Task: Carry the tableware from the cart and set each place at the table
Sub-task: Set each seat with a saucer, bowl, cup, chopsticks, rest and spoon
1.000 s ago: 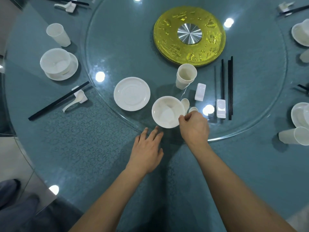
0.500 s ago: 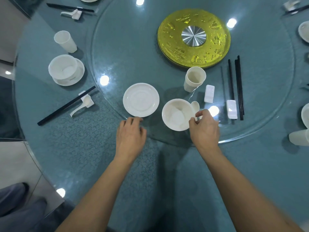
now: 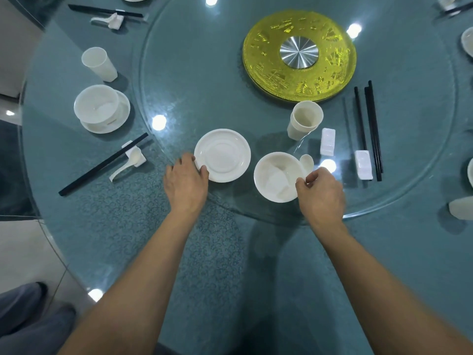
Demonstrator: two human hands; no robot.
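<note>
The left hand (image 3: 185, 183) grasps the plate (image 3: 222, 155) by its near-left rim, thumb on top of the edge and fingers curled round the outside. The plate lies flat on the near edge of the glass turntable (image 3: 179, 73), which sits on the teal-clothed counter (image 3: 115, 226). Just to its right stands the bowl (image 3: 275, 176), also on the glass and close to the plate but apart from it. The right hand (image 3: 321, 193) is at the bowl's right rim with thumb and forefinger curled together; the white spoon (image 3: 307, 161) lies against that same rim with its handle running under the fingers, and I cannot tell whether they pinch the rim, the handle or nothing

Beyond the bowl stand stacked cups (image 3: 304, 119). To their right lie two white rests (image 3: 327, 141), then black chopsticks (image 3: 371, 129) pointing far to near. A gold disc (image 3: 299, 55) marks the turntable's centre

On the counter to the left is a finished place: a single cup (image 3: 98, 64), a second bowl on its saucer (image 3: 97, 106), and a slanting pair of chopsticks (image 3: 102, 165) with a spoon beside them
</note>
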